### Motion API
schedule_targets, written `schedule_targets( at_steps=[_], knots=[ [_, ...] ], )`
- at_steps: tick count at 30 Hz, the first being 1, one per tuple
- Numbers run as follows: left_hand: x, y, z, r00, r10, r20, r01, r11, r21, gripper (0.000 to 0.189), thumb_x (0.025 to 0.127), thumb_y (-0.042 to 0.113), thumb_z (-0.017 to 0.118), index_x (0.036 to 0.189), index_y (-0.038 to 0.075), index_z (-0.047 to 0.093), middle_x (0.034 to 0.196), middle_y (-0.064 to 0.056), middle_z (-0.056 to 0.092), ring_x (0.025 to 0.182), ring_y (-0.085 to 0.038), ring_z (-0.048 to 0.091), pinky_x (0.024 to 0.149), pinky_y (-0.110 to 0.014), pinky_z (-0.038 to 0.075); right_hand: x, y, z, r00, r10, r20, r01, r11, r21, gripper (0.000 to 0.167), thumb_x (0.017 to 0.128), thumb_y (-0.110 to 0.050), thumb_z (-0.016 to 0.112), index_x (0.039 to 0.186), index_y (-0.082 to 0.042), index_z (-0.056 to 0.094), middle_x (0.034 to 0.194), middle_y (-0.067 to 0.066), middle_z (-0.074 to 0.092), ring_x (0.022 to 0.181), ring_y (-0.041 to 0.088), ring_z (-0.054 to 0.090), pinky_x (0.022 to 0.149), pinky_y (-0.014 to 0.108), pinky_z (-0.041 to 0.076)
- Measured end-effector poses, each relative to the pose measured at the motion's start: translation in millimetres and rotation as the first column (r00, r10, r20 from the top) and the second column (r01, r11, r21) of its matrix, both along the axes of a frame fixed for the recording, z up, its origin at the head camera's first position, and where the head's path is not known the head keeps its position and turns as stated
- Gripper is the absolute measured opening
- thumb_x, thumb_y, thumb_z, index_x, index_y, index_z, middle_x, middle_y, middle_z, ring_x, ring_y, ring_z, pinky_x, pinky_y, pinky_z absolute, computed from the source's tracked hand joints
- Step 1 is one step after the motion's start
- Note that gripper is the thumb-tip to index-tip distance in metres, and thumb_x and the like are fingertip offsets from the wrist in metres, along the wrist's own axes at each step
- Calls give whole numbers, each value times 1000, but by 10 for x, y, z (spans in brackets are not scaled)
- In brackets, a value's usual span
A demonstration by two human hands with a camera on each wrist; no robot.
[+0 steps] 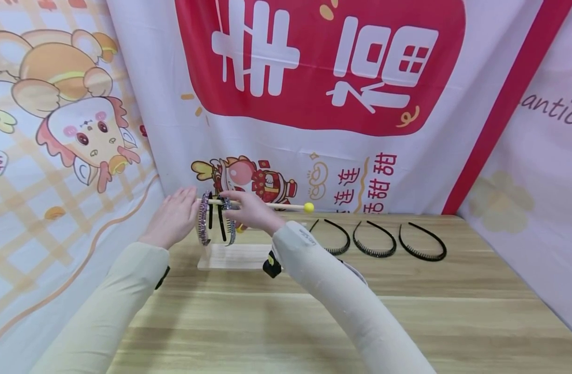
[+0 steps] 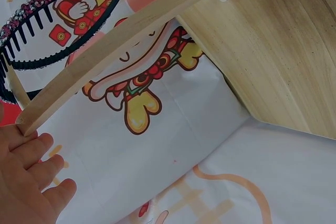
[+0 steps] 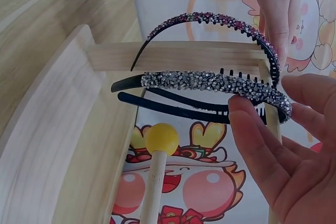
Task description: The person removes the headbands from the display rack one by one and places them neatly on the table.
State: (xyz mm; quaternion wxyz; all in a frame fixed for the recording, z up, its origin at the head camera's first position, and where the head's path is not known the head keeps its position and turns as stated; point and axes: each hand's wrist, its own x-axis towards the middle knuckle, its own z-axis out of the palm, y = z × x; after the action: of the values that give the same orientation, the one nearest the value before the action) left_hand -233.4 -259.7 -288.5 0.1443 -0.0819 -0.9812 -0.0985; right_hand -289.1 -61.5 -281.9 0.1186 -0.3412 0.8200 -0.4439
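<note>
A wooden stand (image 1: 244, 257) holds headbands on its horizontal rod (image 1: 281, 205), which ends in a yellow ball (image 1: 308, 208). Toward the rod's left end hangs a headband with pink and dark rhinestones (image 1: 203, 221); its comb teeth show in both wrist views. My right hand (image 3: 294, 150) pinches the upper curve of a silver rhinestone headband (image 3: 194, 82) beside it, thumb on one side and fingers on the other. My left hand (image 2: 31, 177) has its fingers extended at the top end of the stand's upright post (image 2: 115, 45).
Several black toothed headbands lie in a row on the wooden table right of the stand, one (image 1: 422, 244) farthest right. A second yellow-balled peg (image 3: 161, 140) sticks out of the stand. Printed cloth walls (image 1: 155, 130) stand close behind and at the left.
</note>
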Motion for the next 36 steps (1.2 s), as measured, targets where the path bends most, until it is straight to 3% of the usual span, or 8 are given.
schedule_targets(
  at_steps=[10,17,19,24,27,30,36],
  knots=[
    [8,24,22,1000,-1,0,1,1000,-5,53,102,26,22,140,-11,22,143,-30,24,131,-46,17,108,-55,9,-14,-37,23,999,24,-46,-21,997,69,52,90,-7,58,138,-18,43,123,12,54,59,19,60,55,31,56],
    [11,32,37,1000,-6,3,6,1000,2,54,102,27,20,140,-11,21,143,-30,23,131,-46,16,108,-55,8,-16,-18,25,1000,-8,-17,8,1000,20,51,88,-3,59,135,-16,48,127,11,52,69,29,63,62,40,56],
    [16,32,36,1000,-7,3,7,1000,5,54,102,27,20,140,-11,21,143,-30,22,131,-46,16,108,-55,8,-13,0,36,1000,-22,-13,22,1000,7,51,87,-3,59,135,-17,48,123,8,54,71,31,64,60,37,57],
    [20,31,40,1000,-8,-1,8,1000,5,54,102,27,20,140,-11,20,143,-30,22,131,-46,16,108,-55,8,0,65,72,1000,-30,-7,30,999,-18,49,88,-6,59,134,-18,49,95,11,61,70,33,64,57,31,56],
    [23,31,38,1000,-7,-2,7,1000,5,54,102,27,20,140,-11,20,143,-30,23,131,-46,16,108,-55,8,10,114,92,999,-34,-11,34,999,-35,48,88,-6,59,134,-19,50,109,10,60,65,31,63,57,31,56],
    [28,28,34,1000,-7,2,7,1000,5,54,102,27,19,140,-11,20,143,-31,22,131,-46,16,108,-55,8,20,170,116,999,-36,-32,35,998,-49,47,88,-7,59,134,-17,50,130,6,49,60,29,62,57,31,56],
    [35,22,30,1000,-6,8,6,1000,-4,55,102,28,19,140,-11,19,143,-31,21,131,-46,16,108,-55,7,21,282,167,997,-53,-58,48,995,-92,46,88,-10,61,133,-14,50,140,3,41,58,27,62,57,32,56]
  ],
)
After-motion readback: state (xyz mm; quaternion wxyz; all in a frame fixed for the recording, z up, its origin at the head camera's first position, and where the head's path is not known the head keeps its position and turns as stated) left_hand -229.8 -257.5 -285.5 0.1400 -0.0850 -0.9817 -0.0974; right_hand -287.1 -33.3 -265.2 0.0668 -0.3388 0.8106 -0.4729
